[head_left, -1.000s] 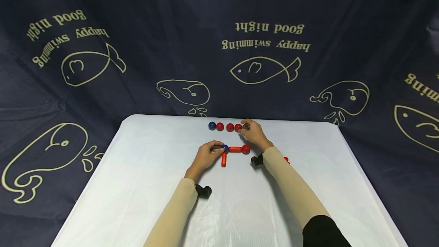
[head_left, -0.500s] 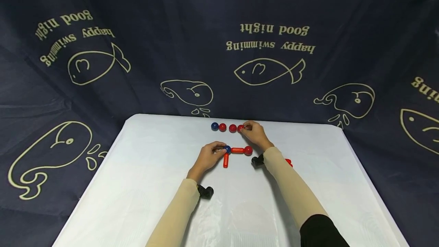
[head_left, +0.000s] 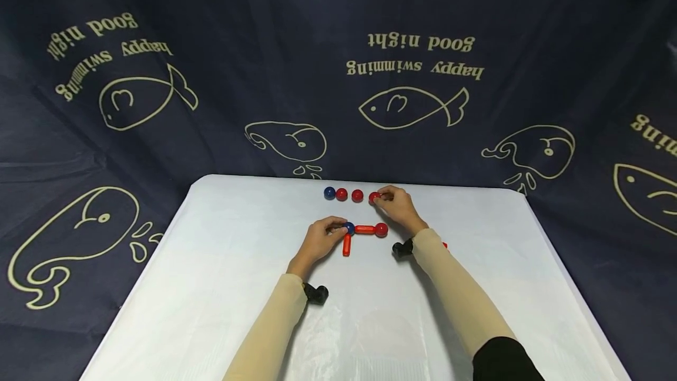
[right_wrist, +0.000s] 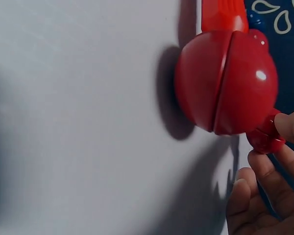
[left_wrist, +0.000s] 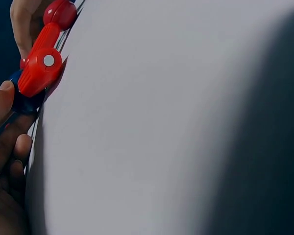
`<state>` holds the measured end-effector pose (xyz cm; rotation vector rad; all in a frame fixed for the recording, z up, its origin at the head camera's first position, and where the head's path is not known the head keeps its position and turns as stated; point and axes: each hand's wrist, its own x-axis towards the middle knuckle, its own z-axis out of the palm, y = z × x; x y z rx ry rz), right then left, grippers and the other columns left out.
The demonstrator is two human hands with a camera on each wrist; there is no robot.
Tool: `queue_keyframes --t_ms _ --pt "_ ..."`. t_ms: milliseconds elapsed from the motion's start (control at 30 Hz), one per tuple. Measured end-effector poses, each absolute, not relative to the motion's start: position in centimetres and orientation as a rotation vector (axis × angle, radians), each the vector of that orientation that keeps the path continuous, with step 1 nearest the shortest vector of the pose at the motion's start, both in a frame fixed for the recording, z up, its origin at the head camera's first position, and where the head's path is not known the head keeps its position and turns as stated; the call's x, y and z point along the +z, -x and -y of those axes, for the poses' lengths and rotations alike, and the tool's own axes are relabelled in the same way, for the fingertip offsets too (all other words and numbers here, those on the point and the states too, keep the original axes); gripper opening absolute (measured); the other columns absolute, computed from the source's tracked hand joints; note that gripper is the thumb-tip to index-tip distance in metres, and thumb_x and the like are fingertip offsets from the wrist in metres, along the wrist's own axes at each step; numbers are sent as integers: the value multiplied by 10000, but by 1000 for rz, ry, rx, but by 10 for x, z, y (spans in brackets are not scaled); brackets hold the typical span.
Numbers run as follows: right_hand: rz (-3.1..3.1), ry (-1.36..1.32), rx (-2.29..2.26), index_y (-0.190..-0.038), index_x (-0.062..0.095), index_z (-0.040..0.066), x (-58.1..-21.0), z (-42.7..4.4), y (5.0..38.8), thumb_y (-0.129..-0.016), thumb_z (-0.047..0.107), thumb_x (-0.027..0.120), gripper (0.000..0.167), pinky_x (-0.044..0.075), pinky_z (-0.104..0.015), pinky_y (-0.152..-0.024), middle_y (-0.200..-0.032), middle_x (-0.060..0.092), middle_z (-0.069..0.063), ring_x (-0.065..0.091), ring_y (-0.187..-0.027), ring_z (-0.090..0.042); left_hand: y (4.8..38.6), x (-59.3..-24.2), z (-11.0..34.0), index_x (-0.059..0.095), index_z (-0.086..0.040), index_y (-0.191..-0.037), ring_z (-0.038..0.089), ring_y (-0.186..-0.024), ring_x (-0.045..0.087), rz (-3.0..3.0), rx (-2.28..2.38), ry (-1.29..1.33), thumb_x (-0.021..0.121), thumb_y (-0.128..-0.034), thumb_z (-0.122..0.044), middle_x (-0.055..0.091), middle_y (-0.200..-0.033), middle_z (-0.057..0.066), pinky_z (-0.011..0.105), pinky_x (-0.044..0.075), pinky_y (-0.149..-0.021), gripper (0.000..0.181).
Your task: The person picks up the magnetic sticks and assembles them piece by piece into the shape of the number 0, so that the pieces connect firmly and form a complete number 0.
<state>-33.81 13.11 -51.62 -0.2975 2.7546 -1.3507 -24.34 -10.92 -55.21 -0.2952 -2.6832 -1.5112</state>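
At mid-table my left hand (head_left: pixel 318 241) pinches a blue ball (head_left: pixel 349 228) between thumb and fingers. Two red rods join that ball: one rod (head_left: pixel 365 229) runs right to a red ball (head_left: pixel 381 229), the other rod (head_left: pixel 346 246) points toward me. Farther back, my right hand (head_left: pixel 398 204) pinches another red ball (head_left: pixel 374 197) at the right end of a row. In the right wrist view the joined red ball (right_wrist: pixel 225 83) looms large, partly covering the pinched ball (right_wrist: pixel 265 134). The left wrist view shows the rod's end face (left_wrist: pixel 48 60).
Left of the right hand, a blue ball (head_left: pixel 329 193) and two red balls, the nearer a red ball (head_left: pixel 357 196), line the back of the white table (head_left: pixel 222 240). A red piece (head_left: pixel 445 246) shows partly behind the right sleeve. A dark printed cloth (head_left: pixel 296 75) hangs behind.
The red ball in my right hand has shifted slightly right, widening its gap from the row. My left hand keeps its hold on the blue ball.
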Motion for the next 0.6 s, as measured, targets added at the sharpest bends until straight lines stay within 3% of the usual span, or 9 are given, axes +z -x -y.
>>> queue_keyframes --t_ms 200,367,600 --pt "-2752 352 -1380 -1236 687 47 -514 -139 328 -979 229 706 316 496 -296 -777 -1128 715 -147 630 -1006 -270 243 -551 110 746 -106 -1217 122 -882 635 2681 -1490 296 709 -990 -227 773 -1069 57 282 506 -788 260" --pt "-2737 367 -1447 -1213 700 52 -512 -141 316 -961 223 739 307 504 -271 -705 -1106 731 -137 645 -935 -249 242 -549 110 750 -103 -1213 135 -878 634 2669 -1507 286 717 -984 -221 771 -1061 66 286 504 -782 260" --pt "-2729 383 -1489 -1210 705 66 -504 -142 293 -956 224 745 302 515 -315 -800 -1113 725 -128 665 -1010 -268 244 -550 108 747 -91 -1210 120 -875 650 2667 -1500 297 710 -988 -207 776 -1078 63 266 511 -770 253"
